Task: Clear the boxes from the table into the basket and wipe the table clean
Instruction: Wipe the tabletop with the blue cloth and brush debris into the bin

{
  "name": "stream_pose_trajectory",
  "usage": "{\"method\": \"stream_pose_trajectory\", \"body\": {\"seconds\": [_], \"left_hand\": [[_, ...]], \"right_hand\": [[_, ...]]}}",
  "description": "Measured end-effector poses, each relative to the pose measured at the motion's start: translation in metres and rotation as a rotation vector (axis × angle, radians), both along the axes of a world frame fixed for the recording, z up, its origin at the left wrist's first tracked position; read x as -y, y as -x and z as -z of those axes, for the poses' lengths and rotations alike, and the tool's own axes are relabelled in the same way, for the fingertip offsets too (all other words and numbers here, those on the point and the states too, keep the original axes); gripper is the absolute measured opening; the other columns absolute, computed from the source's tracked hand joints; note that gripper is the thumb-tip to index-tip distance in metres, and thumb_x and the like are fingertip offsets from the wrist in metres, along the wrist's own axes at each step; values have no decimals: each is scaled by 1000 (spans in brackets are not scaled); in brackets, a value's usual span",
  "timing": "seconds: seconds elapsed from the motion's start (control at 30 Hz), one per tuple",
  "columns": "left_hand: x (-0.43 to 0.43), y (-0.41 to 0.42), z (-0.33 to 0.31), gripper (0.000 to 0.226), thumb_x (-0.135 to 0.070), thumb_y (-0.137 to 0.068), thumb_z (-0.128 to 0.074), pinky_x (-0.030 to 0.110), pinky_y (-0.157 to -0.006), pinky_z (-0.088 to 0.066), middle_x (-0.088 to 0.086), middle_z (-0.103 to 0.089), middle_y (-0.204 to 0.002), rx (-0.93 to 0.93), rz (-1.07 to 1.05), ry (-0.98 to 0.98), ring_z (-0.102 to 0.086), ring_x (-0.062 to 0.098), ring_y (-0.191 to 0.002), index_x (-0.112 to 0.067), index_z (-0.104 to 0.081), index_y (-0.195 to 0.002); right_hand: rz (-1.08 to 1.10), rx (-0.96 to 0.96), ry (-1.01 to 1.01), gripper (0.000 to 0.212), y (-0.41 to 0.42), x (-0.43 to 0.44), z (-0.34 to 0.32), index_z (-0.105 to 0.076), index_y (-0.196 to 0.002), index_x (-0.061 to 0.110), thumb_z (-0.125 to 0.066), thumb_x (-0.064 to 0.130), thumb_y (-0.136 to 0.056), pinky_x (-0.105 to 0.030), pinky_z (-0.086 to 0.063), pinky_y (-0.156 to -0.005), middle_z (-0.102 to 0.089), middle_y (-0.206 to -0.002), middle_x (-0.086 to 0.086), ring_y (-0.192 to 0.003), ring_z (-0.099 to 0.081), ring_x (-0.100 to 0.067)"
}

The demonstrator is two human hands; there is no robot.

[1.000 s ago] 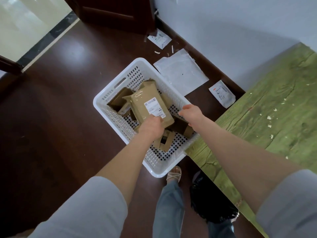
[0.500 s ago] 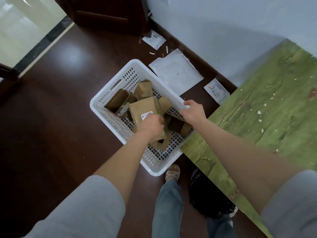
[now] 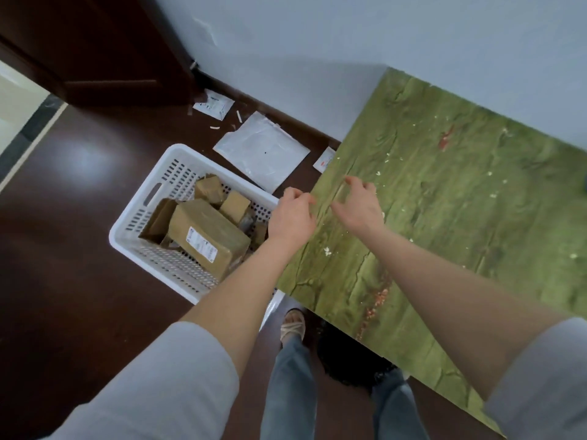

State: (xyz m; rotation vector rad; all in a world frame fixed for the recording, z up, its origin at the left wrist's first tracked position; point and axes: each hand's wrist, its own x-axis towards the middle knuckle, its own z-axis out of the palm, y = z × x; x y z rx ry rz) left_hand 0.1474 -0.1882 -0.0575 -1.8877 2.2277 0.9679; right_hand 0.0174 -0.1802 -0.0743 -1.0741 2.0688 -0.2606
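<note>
The left hand [image 3: 293, 217] and the right hand [image 3: 359, 204] hang close together but do not touch. Each has loosely curled fingers and grips nothing. The left hand is over the near-left edge of the green table [image 3: 460, 217], where that edge meets the far rim of the white basket [image 3: 133, 219]. The right hand is just to its right, over the tabletop, fingertips pointing down; I cannot tell whether they touch the wood.

Left of the left hand, the basket sits on the dark brown floor [image 3: 63, 265] with the cardboard boxes inside. A large labelled box [image 3: 208, 239] lies on top. Two smaller boxes [image 3: 211, 188] sit beyond it, and an open box [image 3: 157, 219] leans at its left.

White scraps [image 3: 327, 251] are scattered on the table below and to the right of the right hand. A red smear [image 3: 446, 139] lies farther beyond it, and a trail of orange crumbs [image 3: 376, 300] runs under the right forearm.

Beyond both hands, a white plastic mailer [image 3: 262, 150] lies flat on the floor. A small white packet [image 3: 211, 104] rests farther off, by the dark door [image 3: 95, 49]. Another packet [image 3: 324, 158] peeks out at the table's edge.

Below the hands are grey sleeves [image 3: 165, 385], jeans and a sandalled foot [image 3: 293, 323].
</note>
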Motion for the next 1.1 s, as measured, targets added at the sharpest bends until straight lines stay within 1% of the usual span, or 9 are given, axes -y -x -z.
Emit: {"method": "stream_pose_trajectory", "body": {"seconds": [0.1,0.2,0.3,0.4,0.5,0.57,0.67,0.83,1.1], "left_hand": [[-10,31,2,40,-19,-90,-54,43,-98,-45,10,-33,-142,68,77,-104,-49,30,-120,-16,-53,-130],[-19,60,3,43,-22,-90,-54,41,-102,-42,12,-30,-145,88,109,-137,-46,32,-125,-14,-49,-132],[-28,85,3,51,-23,-89,-56,42,-102,-43,11,-29,-147,58,120,-130,-46,30,-126,-15,-42,-138],[-37,112,3,59,-22,-88,-58,43,-94,-49,9,-27,-149,53,126,-106,-51,29,-120,-18,-36,-142],[-45,139,0,60,-19,-88,-58,38,-93,-49,8,-28,-148,56,150,-69,-52,27,-117,-19,-33,-143],[-49,157,-2,59,-20,-89,-57,33,-88,-47,8,-27,-149,51,183,-43,-53,26,-117,-19,-34,-143],[-56,184,0,56,-20,-90,-58,38,-97,-45,8,-26,-150,36,214,-22,-50,28,-123,-17,-36,-142],[-64,228,6,56,-22,-91,-56,40,-106,-41,10,-27,-150,15,269,17,-42,27,-131,-13,-35,-142],[-70,292,22,47,-21,-92,-54,36,-110,-37,9,-30,-151,26,330,108,-39,24,-134,-6,-45,-136]], "right_hand": [[14,-36,-38,58,34,-16,-1,-35,-142,16,-56,27,-89,-44,-44,-101,-30,-143,-16,-120,-48,-37],[38,-45,-77,59,65,-31,-1,-36,-141,18,-58,28,-88,-45,-46,-100,-28,-146,-14,-118,-50,-35],[67,-49,-67,59,94,-46,-3,-35,-141,22,-59,29,-87,-46,-47,-99,-28,-145,-13,-117,-52,-34],[91,-70,-70,59,118,-61,-5,-36,-141,22,-59,27,-87,-45,-47,-98,-30,-143,-13,-117,-51,-35],[105,-85,-73,59,140,-71,-5,-37,-141,20,-59,27,-87,-45,-46,-100,-32,-142,-14,-119,-49,-35],[112,-88,-71,58,155,-77,-5,-37,-140,19,-59,27,-88,-46,-45,-100,-32,-143,-14,-121,-48,-34],[124,-98,-61,59,178,-85,-5,-34,-142,19,-58,26,-88,-46,-44,-101,-32,-145,-11,-125,-44,-34],[166,-111,-53,61,217,-93,-2,-32,-143,18,-57,25,-88,-46,-43,-102,-34,-144,-11,-126,-43,-34],[238,-208,-67,61,296,-95,10,-29,-144,13,-56,15,-89,-43,-38,-102,-31,-145,-13,-130,-36,-35]]}}
